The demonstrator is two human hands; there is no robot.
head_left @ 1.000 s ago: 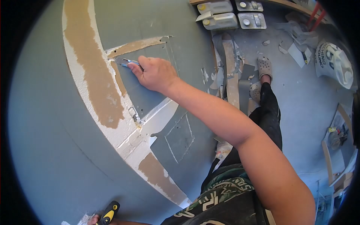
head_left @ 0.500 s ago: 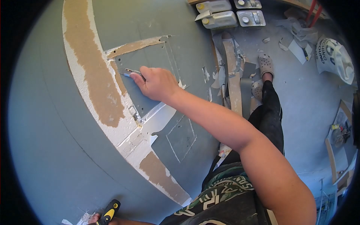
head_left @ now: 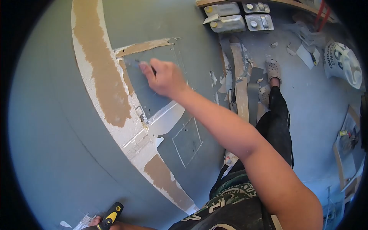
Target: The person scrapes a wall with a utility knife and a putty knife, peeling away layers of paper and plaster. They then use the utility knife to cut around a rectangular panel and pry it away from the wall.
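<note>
Grey-green drywall (head_left: pixel 53 126) fills most of the view, crossed by a long strip where the paper is torn off to brown core and white plaster (head_left: pixel 103 76). The right hand (head_left: pixel 165 78) is pressed against a square patch panel (head_left: pixel 153 92) set into that wall, fingers curled tight around a small utility knife (head_left: pixel 138 63) whose tip shows blurred just past the fingertips, near the panel's upper left corner and close to the brown strip along its top edge. Below the panel a smaller square outline (head_left: pixel 187 141) is scored into the board. At the bottom edge of the view the left hand (head_left: pixel 100 223) is only partly visible, its fingers wrapped round a black and yellow tool handle (head_left: pixel 111 216). Down on the floor lie offcut boards (head_left: pixel 240 88), white plastic canisters (head_left: pixel 226 17) and a printed sack (head_left: pixel 342 63), well apart from the wall work.
</note>
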